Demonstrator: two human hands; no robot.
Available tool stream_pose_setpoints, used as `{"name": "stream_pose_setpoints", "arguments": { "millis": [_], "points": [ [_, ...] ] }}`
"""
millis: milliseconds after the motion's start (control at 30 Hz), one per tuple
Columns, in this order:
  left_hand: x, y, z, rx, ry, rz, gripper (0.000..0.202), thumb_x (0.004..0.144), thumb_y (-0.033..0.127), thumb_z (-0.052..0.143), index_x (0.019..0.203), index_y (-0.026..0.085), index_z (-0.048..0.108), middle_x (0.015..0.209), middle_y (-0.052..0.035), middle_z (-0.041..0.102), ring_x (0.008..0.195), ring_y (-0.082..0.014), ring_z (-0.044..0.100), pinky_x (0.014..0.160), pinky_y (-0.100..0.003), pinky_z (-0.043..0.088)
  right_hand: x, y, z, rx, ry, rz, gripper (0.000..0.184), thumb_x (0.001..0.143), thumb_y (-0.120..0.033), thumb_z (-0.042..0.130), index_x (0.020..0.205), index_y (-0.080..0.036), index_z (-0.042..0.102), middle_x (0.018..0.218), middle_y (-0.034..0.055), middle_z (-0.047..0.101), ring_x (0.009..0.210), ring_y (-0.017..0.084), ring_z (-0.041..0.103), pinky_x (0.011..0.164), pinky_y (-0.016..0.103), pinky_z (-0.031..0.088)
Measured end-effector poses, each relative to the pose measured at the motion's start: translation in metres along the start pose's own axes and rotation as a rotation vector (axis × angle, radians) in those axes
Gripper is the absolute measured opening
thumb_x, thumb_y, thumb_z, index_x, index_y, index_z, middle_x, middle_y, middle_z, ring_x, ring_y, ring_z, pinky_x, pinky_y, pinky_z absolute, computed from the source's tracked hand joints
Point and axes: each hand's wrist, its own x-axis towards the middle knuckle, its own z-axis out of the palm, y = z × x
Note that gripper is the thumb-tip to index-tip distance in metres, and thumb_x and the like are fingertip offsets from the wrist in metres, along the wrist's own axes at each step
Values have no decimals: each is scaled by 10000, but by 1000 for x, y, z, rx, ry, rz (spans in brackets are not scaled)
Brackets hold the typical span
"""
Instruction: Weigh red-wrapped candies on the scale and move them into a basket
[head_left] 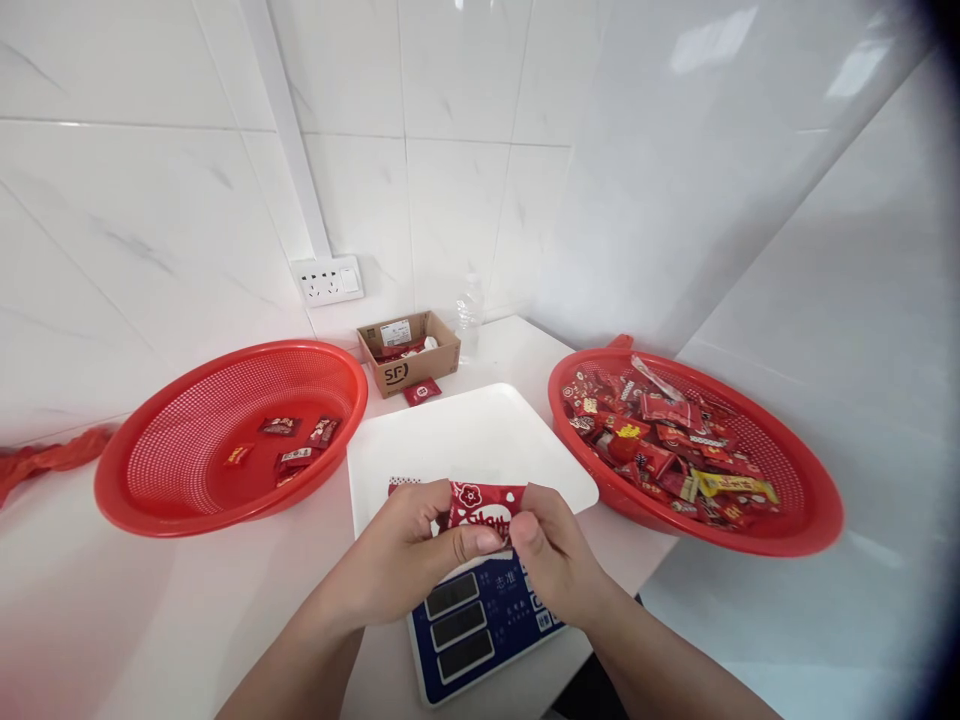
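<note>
Both hands pinch one small red sweet packet [484,507] with white print, just above the white pan of a weighing scale [465,435]. My left hand [409,555] grips the packet's left end with thumb and fingers. My right hand [553,555] grips its right end. Another bit of red wrapper [396,486] shows on the pan behind my left hand. The scale's blue front panel [480,625] with dark displays lies below my hands.
A red mesh basket [150,480] at the left holds a few packets. A red basket [802,525] at the right is heaped with several packets. A small cardboard box [409,352], a loose red packet [421,391] and a wall socket [328,280] are behind the scale.
</note>
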Motion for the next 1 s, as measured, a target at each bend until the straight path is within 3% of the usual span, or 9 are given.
{"name": "stream_pose_setpoints", "arguments": {
  "millis": [133,267,533,633,833,1000],
  "points": [
    [0,0,0,65,-43,-19,166,822,318,598,794,155,615,733,1,531,700,-138,456,649,-248,386,1,-2,-2,-35,31,9,440,844,-585,492,641,-196,478,595,-29,460,543,121,431,522,237,375],
    [1,1,1,69,-98,-20,222,807,363,604,782,142,601,694,13,496,641,-118,399,589,-230,341,0,-4,-1,-113,30,7,364,911,-421,459,623,-197,464,597,-30,477,532,109,437,506,223,359],
    [1,-1,0,163,-99,13,172,823,325,587,828,154,605,737,5,537,676,-126,442,631,-232,371,-1,-6,1,-230,91,-54,349,897,-353,493,588,-201,434,546,-44,444,503,104,424,493,221,345],
    [0,1,1,181,-89,8,172,837,329,568,845,162,605,744,3,539,691,-135,450,652,-242,378,-1,-2,1,-151,82,-37,367,903,-404,486,602,-203,427,539,-52,401,484,98,381,470,217,327],
    [2,0,3,123,-19,41,230,876,324,513,715,161,536,689,22,469,653,-117,405,617,-228,351,-3,5,-2,-38,55,-39,469,874,-625,382,703,-200,481,637,-17,453,571,131,423,533,245,375],
    [1,-4,3,48,70,73,249,864,352,540,722,155,595,680,9,489,668,-133,436,659,-256,390,-3,3,-2,-83,43,48,496,800,-689,453,710,-202,482,620,-20,462,565,132,410,553,256,398]
  ]
}}
